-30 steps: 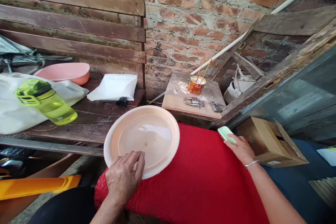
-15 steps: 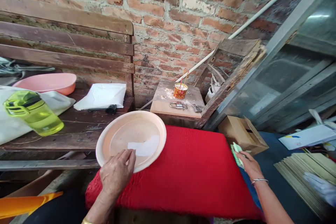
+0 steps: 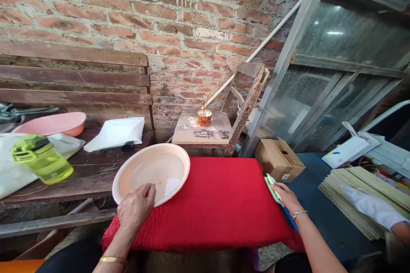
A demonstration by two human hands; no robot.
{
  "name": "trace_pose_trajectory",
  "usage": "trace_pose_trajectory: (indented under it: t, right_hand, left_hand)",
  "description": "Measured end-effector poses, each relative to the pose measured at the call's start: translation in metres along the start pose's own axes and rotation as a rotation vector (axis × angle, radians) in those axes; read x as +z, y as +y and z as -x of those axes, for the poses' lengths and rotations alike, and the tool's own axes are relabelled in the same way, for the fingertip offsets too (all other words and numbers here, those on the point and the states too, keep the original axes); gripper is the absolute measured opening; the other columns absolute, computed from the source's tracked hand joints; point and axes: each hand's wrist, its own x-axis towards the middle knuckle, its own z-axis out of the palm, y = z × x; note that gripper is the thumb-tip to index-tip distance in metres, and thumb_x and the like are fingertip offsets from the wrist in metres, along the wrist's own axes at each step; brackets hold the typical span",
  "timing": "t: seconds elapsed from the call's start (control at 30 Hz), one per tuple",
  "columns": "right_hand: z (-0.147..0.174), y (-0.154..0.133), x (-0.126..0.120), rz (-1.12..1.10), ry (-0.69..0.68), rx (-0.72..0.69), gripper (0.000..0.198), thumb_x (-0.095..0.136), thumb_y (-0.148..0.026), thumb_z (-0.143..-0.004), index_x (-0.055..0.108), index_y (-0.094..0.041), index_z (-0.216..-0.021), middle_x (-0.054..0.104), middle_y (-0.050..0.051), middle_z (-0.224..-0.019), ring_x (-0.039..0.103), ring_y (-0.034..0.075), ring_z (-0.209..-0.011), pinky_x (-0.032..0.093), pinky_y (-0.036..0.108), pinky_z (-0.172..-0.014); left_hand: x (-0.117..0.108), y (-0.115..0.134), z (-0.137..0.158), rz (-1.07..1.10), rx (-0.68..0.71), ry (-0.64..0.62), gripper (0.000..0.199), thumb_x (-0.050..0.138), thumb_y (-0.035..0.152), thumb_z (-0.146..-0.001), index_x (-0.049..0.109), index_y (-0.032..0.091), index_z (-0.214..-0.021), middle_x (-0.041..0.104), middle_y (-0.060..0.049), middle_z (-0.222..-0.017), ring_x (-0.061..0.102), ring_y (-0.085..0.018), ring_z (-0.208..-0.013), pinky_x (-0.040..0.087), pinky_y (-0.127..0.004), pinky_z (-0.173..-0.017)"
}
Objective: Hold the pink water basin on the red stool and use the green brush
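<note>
My left hand, with a gold bangle at the wrist, is closed with curled fingers over the near rim of a pale round basin. Whatever those fingers hold, if anything, is hidden. Shallow water seems to lie in the basin, with a pale reflection on it. My right hand, wearing a silver bracelet, grips a light green brush. Its bristle side faces the right end of a red cloth-covered surface. The basin stands on the left end of that red cloth.
Left is a wooden bench bearing a green bottle, pink basin and white packet. Behind stands a chair with a red tin and padlocks. Right are a cardboard box, stacked sheets and a person's gloved hand.
The view has shifted, so the scene sits further left and more shows on the right. A person's gloved arm now shows at the right edge. Both my hands keep their places.
</note>
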Motion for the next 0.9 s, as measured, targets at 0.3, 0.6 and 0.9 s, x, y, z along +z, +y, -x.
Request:
trace_pose_trajectory:
  t: [0.3,0.6,0.9]
  right_hand:
    - [0.019,-0.010,-0.021,0.313,-0.043,-0.074,0.051,0.047,-0.052,-0.089,0.066,-0.017,-0.122,0.071,0.017,-0.105,0.067,0.032,-0.102,0.049,0.040,-0.088]
    - [0.135,-0.097,0.102,0.422,-0.293,-0.627,0.040,0.069,-0.046,-0.082,0.068,-0.036,-0.121,0.065,0.002,-0.117,0.064,0.023,-0.106,0.045,0.029,-0.091]
    - [0.070,-0.050,0.027,0.639,-0.205,-0.302,0.055,0.038,-0.049,-0.096,0.055,-0.024,-0.141,0.065,0.014,-0.112,0.069,0.028,-0.099,0.049,0.040,-0.088]
  left_hand:
    - [0.002,0.000,-0.003,0.005,-0.045,-0.029,0.044,0.032,0.046,-0.101,0.072,0.028,-0.094,0.078,-0.007,-0.105,0.071,-0.029,-0.096,0.038,-0.031,-0.069]
    - [-0.004,0.002,-0.006,-0.020,-0.090,-0.093,0.049,0.027,0.048,-0.100,0.073,0.029,-0.099,0.078,-0.009,-0.102,0.071,-0.032,-0.097,0.040,-0.033,-0.070]
    - [0.004,0.001,-0.002,-0.006,-0.049,0.005,0.043,0.033,0.043,-0.101,0.072,0.027,-0.090,0.078,-0.008,-0.096,0.071,-0.029,-0.094,0.038,-0.032,-0.070]
